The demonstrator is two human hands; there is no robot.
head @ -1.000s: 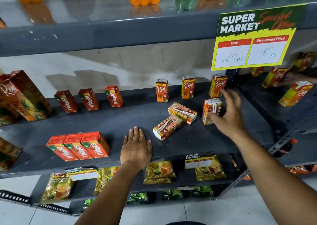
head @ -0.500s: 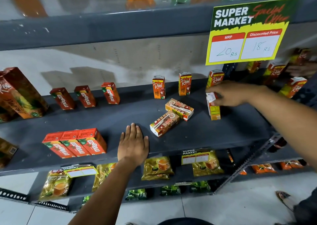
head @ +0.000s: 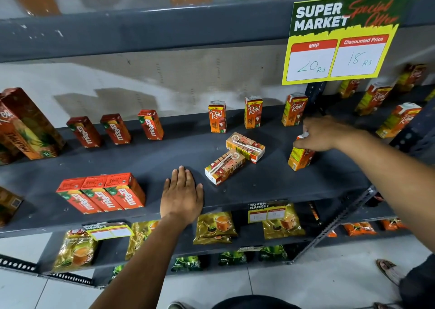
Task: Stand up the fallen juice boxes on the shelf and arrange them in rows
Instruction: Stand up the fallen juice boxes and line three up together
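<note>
Two orange Real juice boxes lie flat mid-shelf, one (head: 245, 147) behind the other (head: 224, 166), straws facing up. My right hand (head: 322, 133) grips the top of a third Real box (head: 300, 159), which stands upright on the grey shelf (head: 164, 160). Three more Real boxes stand at the back: left (head: 217, 117), middle (head: 253, 112), right (head: 294, 109). My left hand (head: 181, 193) rests flat on the shelf's front edge, fingers apart, holding nothing, just left of the nearer fallen box.
Three red Maaza boxes (head: 150, 125) stand at the back left, three more (head: 103, 193) at the front left. A tall pineapple carton (head: 28, 122) is far left. A yellow price sign (head: 341, 37) hangs above. Tea packets (head: 215, 226) fill the lower shelf.
My right hand took hold of the box at the right, turned it upright and set it on the shelf. My left hand stayed flat on the front edge.
</note>
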